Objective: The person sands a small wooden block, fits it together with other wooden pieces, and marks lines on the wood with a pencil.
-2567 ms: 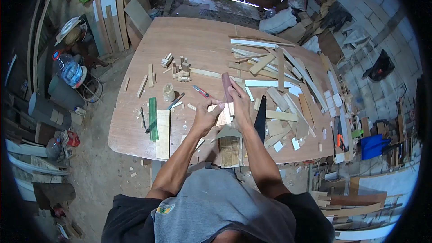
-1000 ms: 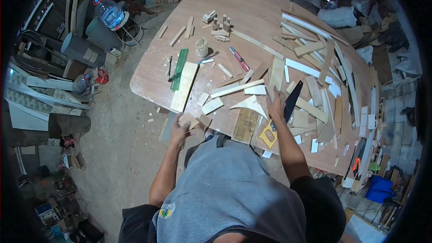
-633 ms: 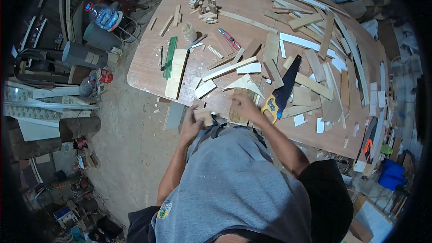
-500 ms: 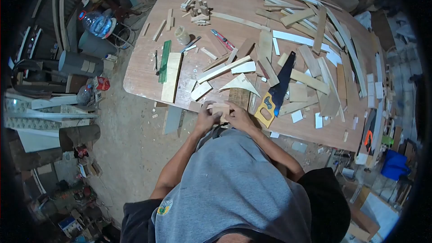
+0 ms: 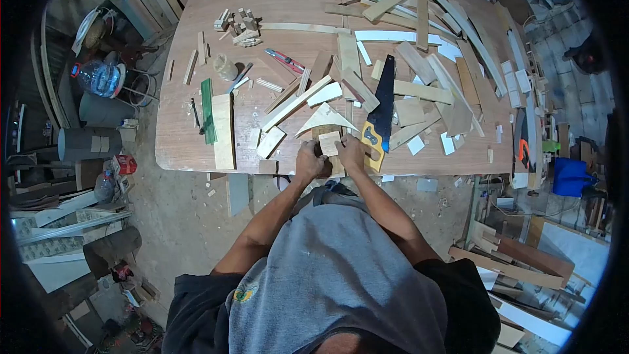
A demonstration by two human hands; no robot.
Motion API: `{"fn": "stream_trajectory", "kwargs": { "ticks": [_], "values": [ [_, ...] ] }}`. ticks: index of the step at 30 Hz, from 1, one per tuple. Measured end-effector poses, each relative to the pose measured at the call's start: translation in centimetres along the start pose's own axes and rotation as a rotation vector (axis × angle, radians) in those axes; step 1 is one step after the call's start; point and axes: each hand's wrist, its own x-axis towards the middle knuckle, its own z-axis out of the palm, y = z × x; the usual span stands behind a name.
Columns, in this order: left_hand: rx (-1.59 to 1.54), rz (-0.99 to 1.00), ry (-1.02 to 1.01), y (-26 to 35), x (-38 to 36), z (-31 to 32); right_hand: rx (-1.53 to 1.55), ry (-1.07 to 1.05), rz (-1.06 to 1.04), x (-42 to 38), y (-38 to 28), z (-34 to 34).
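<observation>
A small pale wooden block [image 5: 329, 143] lies between my hands at the table's front edge, over a darker wooden board [image 5: 337, 166]. My left hand [image 5: 310, 161] is closed at the block's left side, its fingertips against it. On the block's right side, the fingers of my right hand [image 5: 351, 153] pinch its edge. Just beyond sits a pale curved triangular piece [image 5: 326, 118]. A handsaw with a yellow handle [image 5: 373, 146] rests right beside my right hand, its dark blade pointing away.
On the table [image 5: 183, 147] are a green strip [image 5: 208, 111], a light board [image 5: 224, 132], a glass jar [image 5: 226, 67], a red cutter [image 5: 284, 60] and a pile of small sticks [image 5: 244, 26]. Long wooden strips [image 5: 422, 16] heap at the back right.
My view has shifted, so the table appears lower and further left. Both hands have moved forward with the block, from in front of the table edge to over the board.
</observation>
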Motion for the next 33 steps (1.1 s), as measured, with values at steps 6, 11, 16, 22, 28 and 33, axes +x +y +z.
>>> {"fn": "stream_trajectory", "kwargs": {
  "ticks": [6,11,16,22,28,33],
  "values": [
    [0.021,-0.014,-0.074,2.5,-1.0,-2.6,-0.137,-0.059,-0.24,-0.7,-0.8,-2.6],
    [0.023,-0.031,-0.068,1.8,-0.4,-2.4,-0.217,-0.208,-0.393,-1.0,-0.1,-3.3],
    [0.011,0.005,-0.059,0.9,-0.6,-2.0,-0.209,-0.256,-0.461,-1.0,0.1,-3.8],
    [0.041,-0.003,-0.053,1.5,-0.8,-2.1,-0.243,-0.31,-0.538,-0.3,0.2,-3.8],
    [0.035,0.004,-0.011,1.3,-1.2,-1.6,-0.294,-0.344,-0.616,0.1,0.2,-4.3],
    [0.041,-0.017,0.026,1.3,-1.6,-1.2,-0.278,-0.376,-0.636,0.3,0.0,-4.6]
  ]
}}
